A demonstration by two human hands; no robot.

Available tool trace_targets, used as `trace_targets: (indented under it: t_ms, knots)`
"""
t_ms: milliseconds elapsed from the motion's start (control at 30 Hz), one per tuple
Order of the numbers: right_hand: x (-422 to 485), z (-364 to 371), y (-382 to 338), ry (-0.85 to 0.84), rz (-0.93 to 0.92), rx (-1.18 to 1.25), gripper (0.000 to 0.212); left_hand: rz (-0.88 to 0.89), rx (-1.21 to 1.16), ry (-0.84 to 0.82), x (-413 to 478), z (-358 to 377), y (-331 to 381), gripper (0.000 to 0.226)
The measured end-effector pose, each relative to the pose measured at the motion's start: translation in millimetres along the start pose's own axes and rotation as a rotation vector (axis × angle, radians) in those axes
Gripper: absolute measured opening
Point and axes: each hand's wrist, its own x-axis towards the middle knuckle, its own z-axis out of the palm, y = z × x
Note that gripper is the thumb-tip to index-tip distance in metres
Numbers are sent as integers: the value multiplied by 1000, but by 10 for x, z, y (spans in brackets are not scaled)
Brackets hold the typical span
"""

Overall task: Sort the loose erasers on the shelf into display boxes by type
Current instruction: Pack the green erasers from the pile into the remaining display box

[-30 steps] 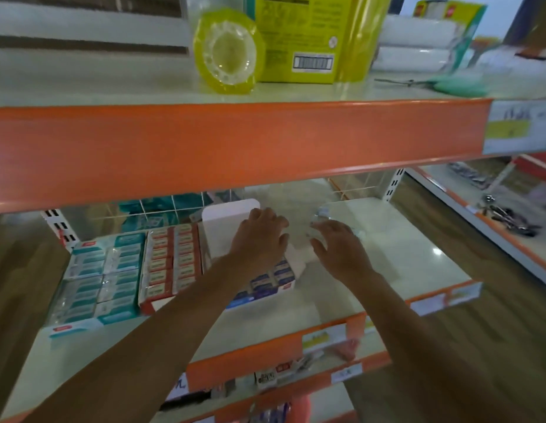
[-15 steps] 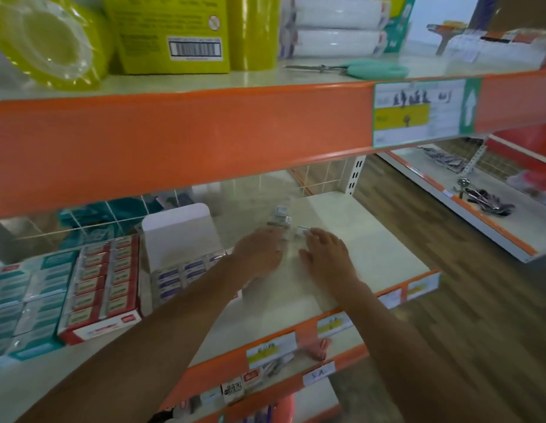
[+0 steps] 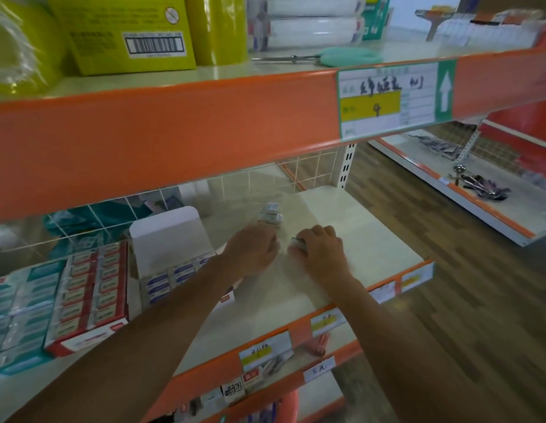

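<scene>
My right hand [image 3: 322, 254] curls over a small eraser [image 3: 297, 243] on the cream shelf [image 3: 372, 236]. My left hand [image 3: 253, 251] lies just beside it, fingers bent down; I cannot tell whether it grips anything. Loose erasers [image 3: 270, 215] sit stacked just behind its knuckles, right of the open display box [image 3: 168, 236].

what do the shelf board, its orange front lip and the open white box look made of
Shelf board: cream, glossy, probably painted metal or laminate; it shows soft reflections. Orange front lip: smooth satin, likely painted metal or plastic, curved in one piece. Open white box: matte cardboard, judging by its thin folded flap.
</scene>
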Motion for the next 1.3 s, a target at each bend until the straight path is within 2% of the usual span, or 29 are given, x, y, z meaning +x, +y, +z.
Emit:
trace_targets:
  t_ms: [67, 167, 267, 500, 600, 833, 1000, 1167, 1300]
  knots:
    - [-10, -41, -34, 1, 49, 48, 34, -8, -94, 63, -36, -60, -10, 14]
    - [-36, -110, -158, 31, 134, 251, 39, 0, -219, 137, -119, -157, -59, 33]
    - [-45, -176, -373, 36, 107, 316, 43, -8, -311, 196, -209, -242, -155, 36]
    - [6, -230, -923, 144, 3, 482, 29, -150, -525, 270, -588, -517, -492, 33]
    - [19, -226, -1170, 111, 24, 566, 26, -209, -589, 313, -776, -637, -654, 32]
    - [30, -84, -1629, 128, -38, 607, 19, -293, -590, 384, -1167, -879, -1041, 30]
    - [67, 37, -1917, 69, 16, 708, 28, -308, -589, 428, -1396, -983, -1307, 26]
    - [68, 140, -2187, 22, 29, 857, 27, -306, -562, 432, -1610, -1075, -1499, 23]
    - [34, 219, -2380, -42, 37, 794, 29, -296, -547, 431, -1811, -1160, -1643, 30]
